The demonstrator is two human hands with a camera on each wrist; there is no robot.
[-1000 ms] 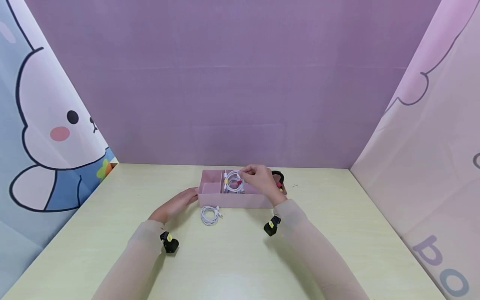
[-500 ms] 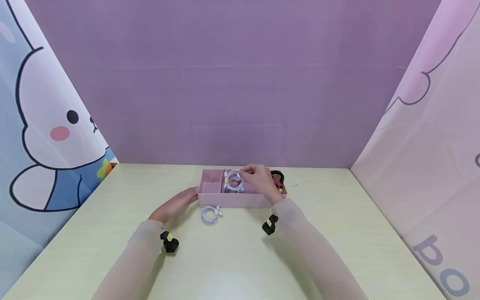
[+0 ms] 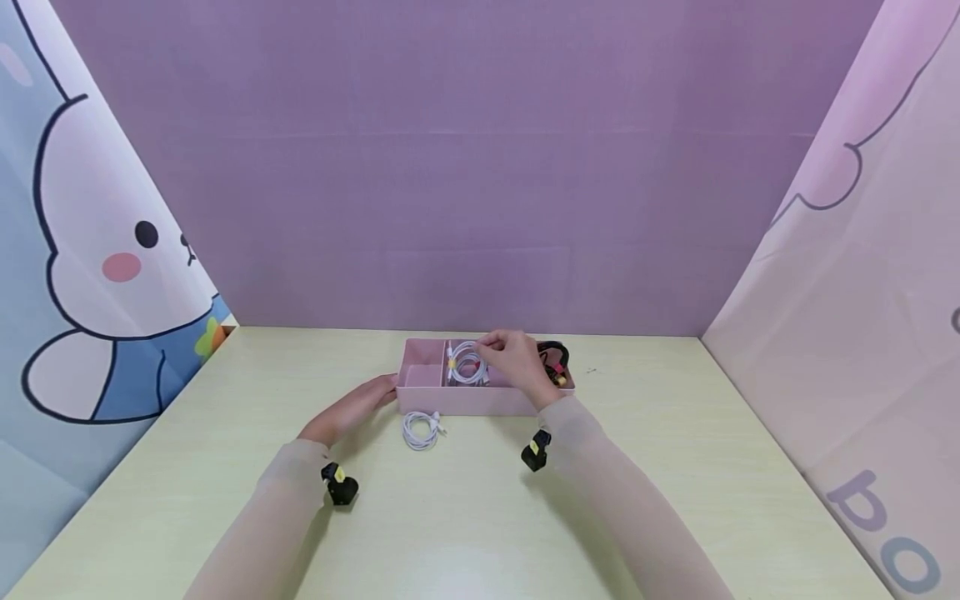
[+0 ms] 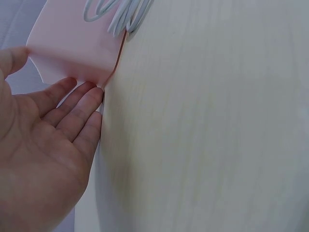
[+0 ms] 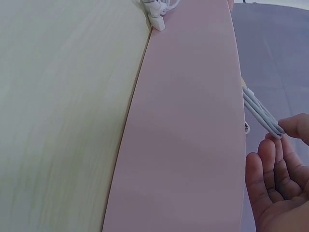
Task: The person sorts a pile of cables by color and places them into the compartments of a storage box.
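Note:
My right hand (image 3: 519, 365) is over the middle of a pink divided box (image 3: 468, 403). Between thumb and fingertips it pinches one end of a coiled white cable (image 5: 261, 115) with a yellow tie. That coil stands tilted in the middle compartment, above the box rim in the right wrist view. Something red shows through the loops. At the box's left end my left hand (image 3: 352, 411) rests its fingertips low against the end wall, the thumb at the upper edge (image 4: 17, 57). Its fingers are extended and grip nothing.
A second coiled white cable (image 3: 407, 433) lies on the pale table (image 3: 435, 517), just in front of the box's left part. Black cables (image 3: 557, 347) with red and yellow parts sit in the right compartment. A purple partition (image 3: 465, 208) rises behind the table.
My right hand has shifted slightly left with the coil pinched in it, so more of the black cables shows. My left hand and the box stay put.

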